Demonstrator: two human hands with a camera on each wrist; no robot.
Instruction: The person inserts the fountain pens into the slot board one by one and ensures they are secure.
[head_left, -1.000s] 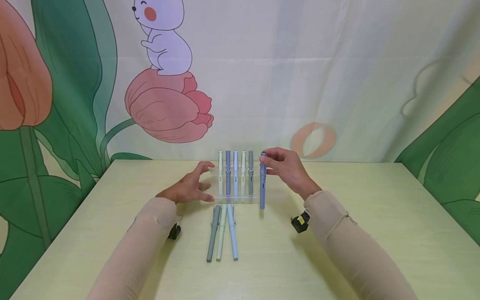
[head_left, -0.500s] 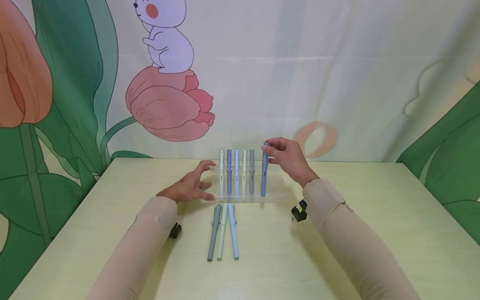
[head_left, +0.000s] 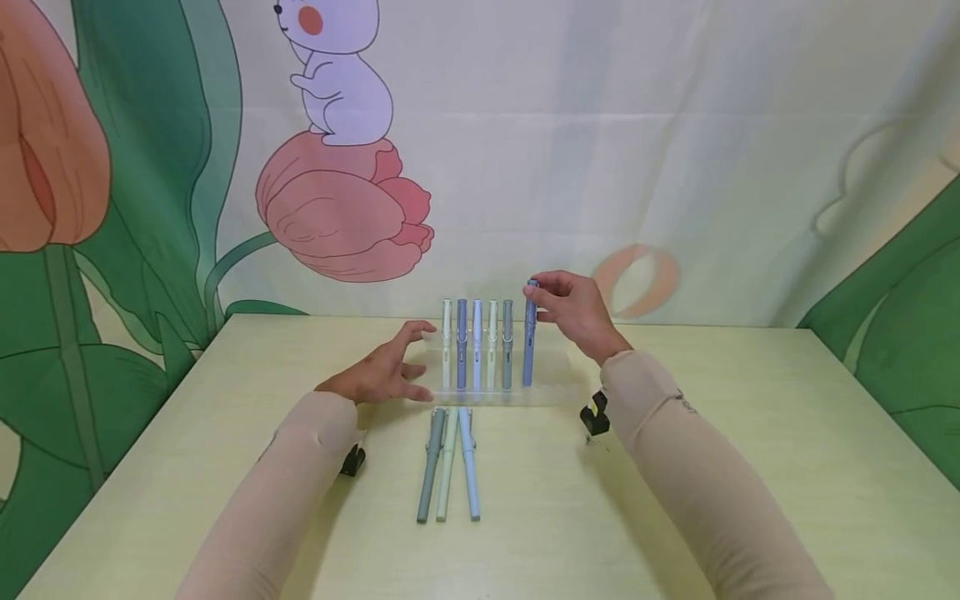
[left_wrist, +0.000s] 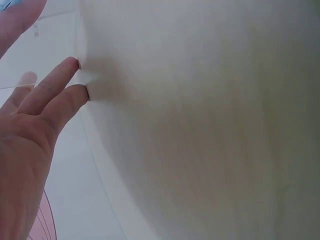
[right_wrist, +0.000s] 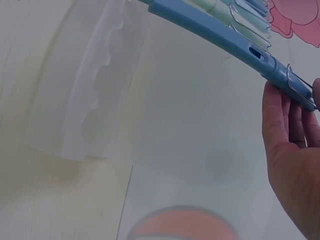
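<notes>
My right hand (head_left: 581, 312) pinches the cap end of a blue pen (head_left: 528, 342), held upright over the right part of a clear notched stand (head_left: 555, 392). In the right wrist view the blue pen (right_wrist: 215, 30) slants down from the fingers of the right hand (right_wrist: 295, 150), beside the stand's scalloped edge (right_wrist: 92, 100). Several pens stand in a row in the stand, the rightmost a grey-green one (head_left: 507, 350). My left hand (head_left: 382, 371) is at the stand's left end, fingers spread; in the left wrist view, two fingertips of the left hand (left_wrist: 35, 120) touch down beside clear plastic.
In front of the stand, three pens lie on the table: dark green-grey (head_left: 430, 467), pale green (head_left: 447, 467) and light blue (head_left: 469, 467). A curtain (head_left: 510, 167) with printed flowers and a white animal hangs behind the table (head_left: 540, 517).
My right hand has raised the blue pen and moved it back, from in front of the stand to over its right part. The left hand keeps its place at the stand.
</notes>
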